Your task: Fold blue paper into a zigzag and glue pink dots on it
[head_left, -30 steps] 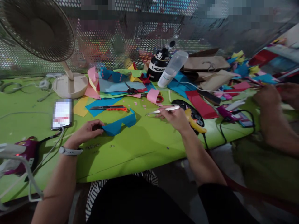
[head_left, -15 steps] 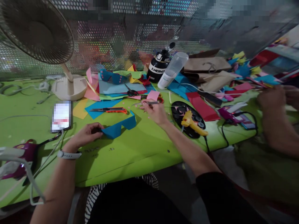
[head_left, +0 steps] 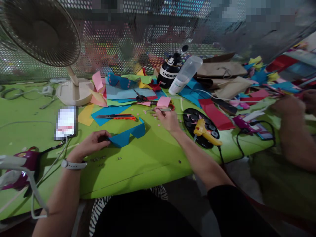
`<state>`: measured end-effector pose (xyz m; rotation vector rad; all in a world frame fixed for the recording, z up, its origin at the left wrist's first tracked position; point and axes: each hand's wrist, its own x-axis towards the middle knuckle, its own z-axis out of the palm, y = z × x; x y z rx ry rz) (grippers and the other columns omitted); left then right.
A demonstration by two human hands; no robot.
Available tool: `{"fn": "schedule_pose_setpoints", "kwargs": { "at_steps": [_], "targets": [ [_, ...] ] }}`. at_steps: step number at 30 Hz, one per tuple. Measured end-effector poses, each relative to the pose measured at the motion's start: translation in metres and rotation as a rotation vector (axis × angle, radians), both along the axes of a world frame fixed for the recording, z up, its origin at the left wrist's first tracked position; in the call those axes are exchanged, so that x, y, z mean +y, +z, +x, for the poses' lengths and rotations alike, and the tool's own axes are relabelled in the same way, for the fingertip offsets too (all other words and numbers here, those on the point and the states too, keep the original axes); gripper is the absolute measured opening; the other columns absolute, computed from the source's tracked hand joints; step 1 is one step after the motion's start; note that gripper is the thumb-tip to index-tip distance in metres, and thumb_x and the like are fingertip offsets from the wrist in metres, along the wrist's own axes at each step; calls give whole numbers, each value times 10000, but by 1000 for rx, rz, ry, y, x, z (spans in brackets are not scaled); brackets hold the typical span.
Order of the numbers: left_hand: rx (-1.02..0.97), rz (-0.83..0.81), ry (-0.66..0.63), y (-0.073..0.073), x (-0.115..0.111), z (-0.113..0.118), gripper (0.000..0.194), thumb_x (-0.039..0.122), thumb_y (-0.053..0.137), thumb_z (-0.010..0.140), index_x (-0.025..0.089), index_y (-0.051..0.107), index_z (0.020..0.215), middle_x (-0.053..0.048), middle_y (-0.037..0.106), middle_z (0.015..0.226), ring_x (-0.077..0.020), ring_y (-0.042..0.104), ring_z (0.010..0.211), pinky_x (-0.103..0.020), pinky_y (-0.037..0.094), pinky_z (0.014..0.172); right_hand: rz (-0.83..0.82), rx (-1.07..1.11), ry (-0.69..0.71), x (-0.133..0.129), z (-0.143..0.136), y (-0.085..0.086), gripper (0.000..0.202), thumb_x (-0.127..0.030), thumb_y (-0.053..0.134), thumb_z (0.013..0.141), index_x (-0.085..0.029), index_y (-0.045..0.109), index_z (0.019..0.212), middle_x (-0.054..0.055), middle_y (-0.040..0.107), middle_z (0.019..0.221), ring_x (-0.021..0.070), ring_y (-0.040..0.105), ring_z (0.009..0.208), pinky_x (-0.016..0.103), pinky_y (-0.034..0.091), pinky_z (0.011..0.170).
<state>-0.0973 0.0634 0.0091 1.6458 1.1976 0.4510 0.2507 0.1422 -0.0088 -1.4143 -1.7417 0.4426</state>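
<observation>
My left hand [head_left: 97, 142] pinches the left end of a blue glasses-shaped cutout [head_left: 127, 135] above the green table [head_left: 138, 164]. Closed round slim metal tweezers [head_left: 161, 109], my right hand [head_left: 166, 118] rests near small pink paper bits [head_left: 158, 125]. An orange-handled cutter [head_left: 120, 117] lies behind the cutout. Right of my right hand, a yellow glue gun [head_left: 203, 131] rests on a black oval tray [head_left: 189, 123] with pink pieces. Finished-looking blue glasses with pink dots [head_left: 120, 81] sit on stacked paper at the back.
A fan [head_left: 74, 92] and a phone [head_left: 65, 122] stand and lie at left, beside a purple glue gun [head_left: 22, 168]. Bottles [head_left: 170, 70], scissors [head_left: 140, 96] and a red strip [head_left: 217, 115] lie farther back. Another person's hands [head_left: 288, 105] work at right.
The whole view has shifted slightly, moving table objects a little rightward. Both hands keep nearly the same places and grips.
</observation>
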Motion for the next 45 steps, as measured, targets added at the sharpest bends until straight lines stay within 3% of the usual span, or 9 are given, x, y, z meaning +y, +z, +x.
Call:
{"fn": "schedule_pose_setpoints", "kwargs": {
  "at_steps": [10,22,36,41,45],
  "targets": [
    [-3,9,-6,-6,1,-2,298,422,620,823,184,591,1000,5,569,791,-128,506,671,-245,412,607,-17,-46,-4,6,0,-1,372,-462,457,927,-163,666,1000,94,758,775,260,746,765,328,585,591],
    [13,7,-4,1,1,1,298,417,625,806,180,597,984,12,559,746,-123,485,628,-241,395,576,18,-61,-42,5,-2,-2,249,-341,494,925,-187,684,971,83,764,811,264,742,828,347,594,644],
    [-4,12,8,2,0,3,283,387,633,798,172,603,979,9,576,741,-122,509,627,-244,418,574,75,-28,-70,1,0,1,354,-428,449,924,-166,683,964,110,764,859,261,741,793,333,587,611],
    [-14,15,18,3,0,4,273,378,637,786,175,604,965,18,572,723,-118,515,622,-243,420,571,94,-50,-120,4,4,1,392,-473,439,926,-169,683,976,116,757,864,276,733,840,375,587,706],
    [-71,-25,36,7,-2,6,261,355,659,771,173,603,951,19,583,730,-110,537,623,-239,437,574,122,133,-72,-4,1,12,380,-504,470,919,-180,658,986,109,750,931,264,733,856,362,599,683]
  ]
}}
